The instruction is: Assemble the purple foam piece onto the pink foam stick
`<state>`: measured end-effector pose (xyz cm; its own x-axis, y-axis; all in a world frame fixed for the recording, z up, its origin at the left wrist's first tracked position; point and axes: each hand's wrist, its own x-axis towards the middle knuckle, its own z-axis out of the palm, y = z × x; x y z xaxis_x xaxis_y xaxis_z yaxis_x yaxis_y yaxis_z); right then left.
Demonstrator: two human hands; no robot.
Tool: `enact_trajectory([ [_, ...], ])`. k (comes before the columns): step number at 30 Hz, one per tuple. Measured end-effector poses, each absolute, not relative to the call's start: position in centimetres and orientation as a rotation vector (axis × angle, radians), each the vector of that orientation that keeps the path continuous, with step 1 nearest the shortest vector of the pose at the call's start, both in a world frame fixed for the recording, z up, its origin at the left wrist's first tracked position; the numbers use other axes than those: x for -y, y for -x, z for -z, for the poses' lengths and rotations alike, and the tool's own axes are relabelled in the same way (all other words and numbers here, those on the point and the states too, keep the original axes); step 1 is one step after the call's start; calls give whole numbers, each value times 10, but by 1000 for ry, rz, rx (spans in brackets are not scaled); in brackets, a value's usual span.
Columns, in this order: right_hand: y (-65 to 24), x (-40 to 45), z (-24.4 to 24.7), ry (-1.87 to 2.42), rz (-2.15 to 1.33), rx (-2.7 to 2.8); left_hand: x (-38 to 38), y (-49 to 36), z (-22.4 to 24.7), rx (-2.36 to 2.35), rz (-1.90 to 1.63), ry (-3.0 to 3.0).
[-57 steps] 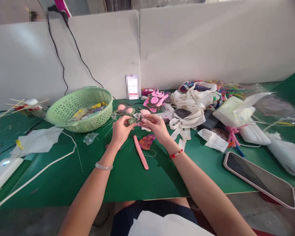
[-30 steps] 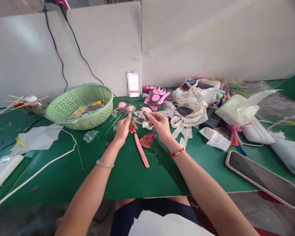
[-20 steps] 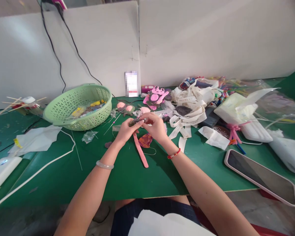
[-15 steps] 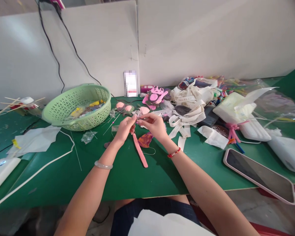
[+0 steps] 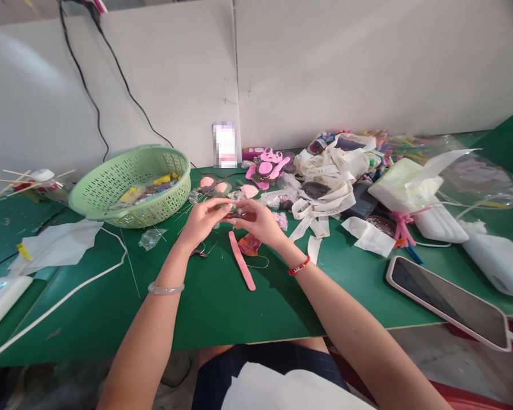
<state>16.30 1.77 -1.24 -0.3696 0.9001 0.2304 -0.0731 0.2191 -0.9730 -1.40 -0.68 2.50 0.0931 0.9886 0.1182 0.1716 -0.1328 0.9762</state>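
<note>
Above the green workbench, you are reaching both forearms inward, bringing your left hand and right hand together in front of you. Off to their left, a pale green plastic basket is sitting with small coloured craft pieces lying inside it. Your fingers are closing from both sides around a small dark piece between the two hands, hiding most of it, so you cannot be sure from here exactly what it is. Just below your hands, a pink strip and a mottled purple-and-orange cutout are lying on the bench.
</note>
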Motion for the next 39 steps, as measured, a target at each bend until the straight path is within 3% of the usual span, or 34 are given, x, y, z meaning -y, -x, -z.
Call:
enact_trajectory([
  [9, -174, -21, -1, 795, -1395, 1435, 7, 49, -30, -1537, -1259, -1640],
  [15, -177, -25, -4, 743, -1756, 963, 24, 64, -46, -2114, -904, -1989],
  [21, -184, -34, -3, 755, -1693, 928, 32, 79, -44, -1992, -87, -1839],
  [27, -189, -39, -1, 729, -1657, 789, 25, 86, -29, -2058, 100, -1826],
  [30, -191, -40, 1, 757, -1599, 781, 24, 86, -28, -2097, -133, -1858],
  [35, -186, -31, -4, 779, -1668, 785, 22, 58, -38, -1854, -1070, -1725],
  [39, -176, -22, -4, 768, -1791, 947, 19, 29, -39, -1565, -1204, -1626],
])
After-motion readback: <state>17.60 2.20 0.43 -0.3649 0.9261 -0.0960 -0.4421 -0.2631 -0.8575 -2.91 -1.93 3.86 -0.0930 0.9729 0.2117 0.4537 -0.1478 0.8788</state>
